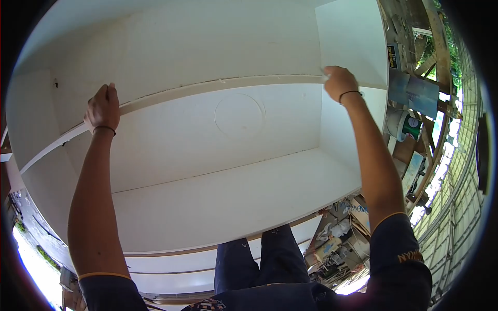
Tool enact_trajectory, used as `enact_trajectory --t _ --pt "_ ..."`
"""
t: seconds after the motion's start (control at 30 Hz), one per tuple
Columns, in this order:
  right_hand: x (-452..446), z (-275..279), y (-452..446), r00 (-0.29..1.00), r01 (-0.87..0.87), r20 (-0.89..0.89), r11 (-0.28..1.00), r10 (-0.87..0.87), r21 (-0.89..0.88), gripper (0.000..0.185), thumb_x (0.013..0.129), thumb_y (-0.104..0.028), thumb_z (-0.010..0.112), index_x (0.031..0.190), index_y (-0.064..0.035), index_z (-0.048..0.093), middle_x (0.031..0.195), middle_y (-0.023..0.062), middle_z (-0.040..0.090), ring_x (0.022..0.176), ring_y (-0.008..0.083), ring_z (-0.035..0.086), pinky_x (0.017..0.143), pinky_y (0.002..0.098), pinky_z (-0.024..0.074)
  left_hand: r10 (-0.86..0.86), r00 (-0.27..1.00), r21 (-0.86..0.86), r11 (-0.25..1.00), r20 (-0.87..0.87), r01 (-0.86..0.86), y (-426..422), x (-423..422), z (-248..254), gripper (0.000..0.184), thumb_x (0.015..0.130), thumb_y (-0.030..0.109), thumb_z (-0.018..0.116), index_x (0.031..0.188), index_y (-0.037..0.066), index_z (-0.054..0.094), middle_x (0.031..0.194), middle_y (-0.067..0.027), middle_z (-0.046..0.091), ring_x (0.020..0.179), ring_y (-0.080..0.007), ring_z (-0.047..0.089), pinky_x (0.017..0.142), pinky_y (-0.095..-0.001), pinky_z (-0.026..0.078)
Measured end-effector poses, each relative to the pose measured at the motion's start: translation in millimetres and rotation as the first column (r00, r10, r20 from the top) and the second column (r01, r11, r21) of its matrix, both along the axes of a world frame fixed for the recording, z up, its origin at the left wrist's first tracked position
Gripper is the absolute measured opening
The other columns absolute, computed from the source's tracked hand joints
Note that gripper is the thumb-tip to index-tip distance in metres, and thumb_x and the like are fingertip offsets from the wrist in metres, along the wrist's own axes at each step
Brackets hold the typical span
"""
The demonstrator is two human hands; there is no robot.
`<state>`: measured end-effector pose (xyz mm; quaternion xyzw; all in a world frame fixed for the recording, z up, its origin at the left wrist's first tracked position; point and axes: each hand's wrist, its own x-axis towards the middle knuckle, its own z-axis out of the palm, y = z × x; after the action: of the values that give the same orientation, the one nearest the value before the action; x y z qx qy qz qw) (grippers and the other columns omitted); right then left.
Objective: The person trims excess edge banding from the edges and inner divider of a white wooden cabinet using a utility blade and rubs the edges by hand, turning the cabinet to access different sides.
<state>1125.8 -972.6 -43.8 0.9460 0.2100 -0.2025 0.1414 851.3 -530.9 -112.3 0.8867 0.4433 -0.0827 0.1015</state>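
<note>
A large white cabinet (207, 217) lies open in front of me, split lengthwise by a narrow divider board (207, 87). My left hand (102, 108) is closed around the divider's edge near its left end. Near the right end, my right hand (340, 83) has its fingers curled together at the divider; a small pale thing shows at its fingertips, too blurred to name. A faint round mark (240, 115) shows on the inner panel between my hands.
At the right stand a white bucket with a green label (410, 127), a blue-grey box (415, 93) and wooden beams. Tools and scraps (337, 249) lie in clutter at the lower right. My legs (259, 259) are close to the cabinet's near edge.
</note>
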Motion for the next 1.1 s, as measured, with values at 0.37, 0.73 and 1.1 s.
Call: enact_trajectory --t 0.37,0.73,1.1 --pt "-26.3 15.3 143.9 0.903 -0.012 -0.428 0.999 0.028 0.041 0.029 0.073 -0.004 0.049 0.097 -0.0045 0.066 0.089 0.0166 0.066 0.090 0.0321 0.063 0.079 0.0386 0.0500 -0.028 0.999 -0.001 1.000 0.026 0.028 -6.9 3.4 15.4 0.034 0.091 0.041 0.042 0.075 0.014 0.054 0.077 -0.0076 0.064 0.075 -0.0345 0.060 0.061 -0.0462 0.046" --pt "-104.5 12.9 237.0 0.802 -0.141 -0.579 0.988 0.151 0.062 0.023 0.071 -0.009 0.052 0.085 0.0026 0.066 0.088 0.0242 0.065 0.082 0.0362 0.065 0.076 0.0444 0.0518 -0.067 0.995 0.034 0.997 0.073 0.065 -6.6 2.0 6.9 0.034 0.092 0.042 0.040 0.078 0.015 0.055 0.079 -0.0080 0.064 0.076 -0.0346 0.061 0.062 -0.0462 0.046" --pt "-42.7 -4.0 116.1 0.980 -0.039 -0.201 0.986 0.006 -0.161 0.021 0.077 -0.012 0.052 0.083 0.0001 0.068 0.088 0.0210 0.067 0.087 0.0337 0.065 0.077 0.0409 0.0518 -0.065 0.994 0.024 0.998 0.084 0.063 -10.2 4.1 10.5 0.034 0.092 0.043 0.039 0.080 0.016 0.057 0.082 -0.0080 0.065 0.079 -0.0343 0.061 0.065 -0.0456 0.048"
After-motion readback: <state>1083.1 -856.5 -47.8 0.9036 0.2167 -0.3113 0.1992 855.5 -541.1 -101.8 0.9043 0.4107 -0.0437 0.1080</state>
